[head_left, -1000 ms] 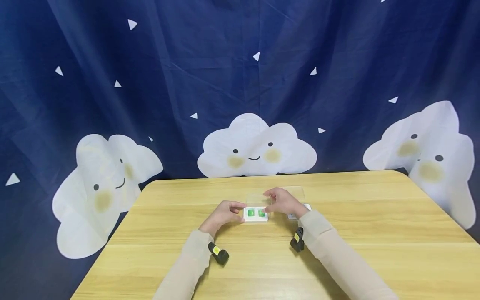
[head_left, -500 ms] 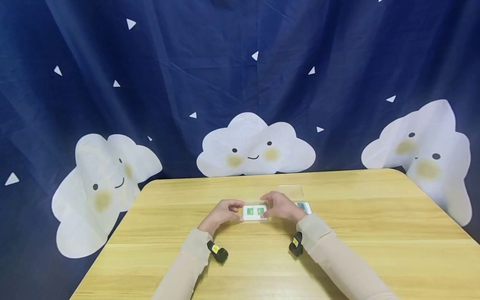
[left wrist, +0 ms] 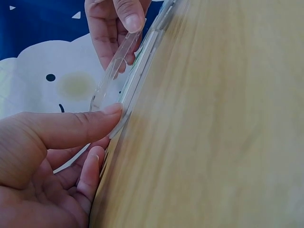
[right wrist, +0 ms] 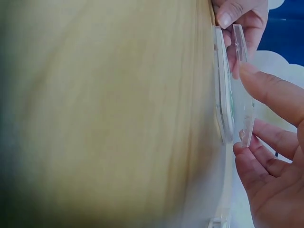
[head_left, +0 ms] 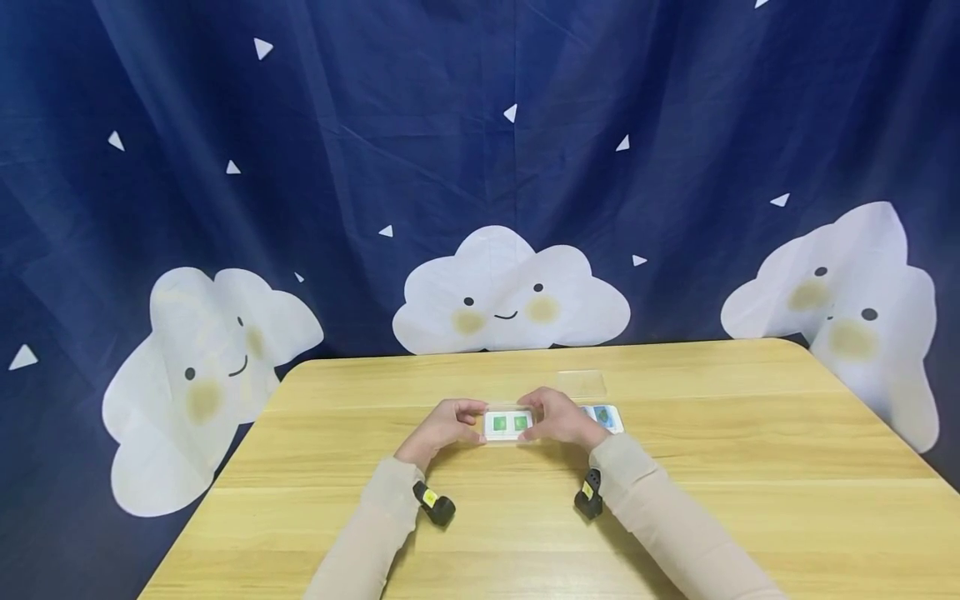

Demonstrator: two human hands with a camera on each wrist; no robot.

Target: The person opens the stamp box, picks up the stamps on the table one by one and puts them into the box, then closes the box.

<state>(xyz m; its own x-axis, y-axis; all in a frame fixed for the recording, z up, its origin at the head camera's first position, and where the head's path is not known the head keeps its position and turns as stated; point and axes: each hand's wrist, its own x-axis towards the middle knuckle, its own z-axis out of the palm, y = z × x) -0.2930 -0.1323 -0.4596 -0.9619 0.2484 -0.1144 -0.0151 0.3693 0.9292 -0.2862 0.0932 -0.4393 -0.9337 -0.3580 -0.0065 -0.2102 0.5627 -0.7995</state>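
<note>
At mid-table lies a white card (head_left: 500, 424) with two green pictures, set in a shallow clear plastic case (right wrist: 219, 90). My left hand (head_left: 447, 427) holds the case's left end, thumb on the near edge and fingers behind. A clear plastic lid (right wrist: 248, 111) is pinched between the thumb and fingers of my right hand (head_left: 561, 417). Seen from the right wrist, the lid stands close over the card with a narrow gap. From the left wrist, the lid (left wrist: 107, 78) slopes, its left end farther from the card (left wrist: 140, 71).
Right of my right hand lies a white card with a blue and green picture (head_left: 604, 417), partly hidden by that hand. Behind it a flat clear plastic piece (head_left: 582, 383) rests on the wooden table (head_left: 375, 379). A dark blue curtain (head_left: 450, 150) hangs beyond.
My right hand has brought the clear lid down and nearer over the card with the green pictures. More of the blue picture card now shows. My left hand stays in place.
</note>
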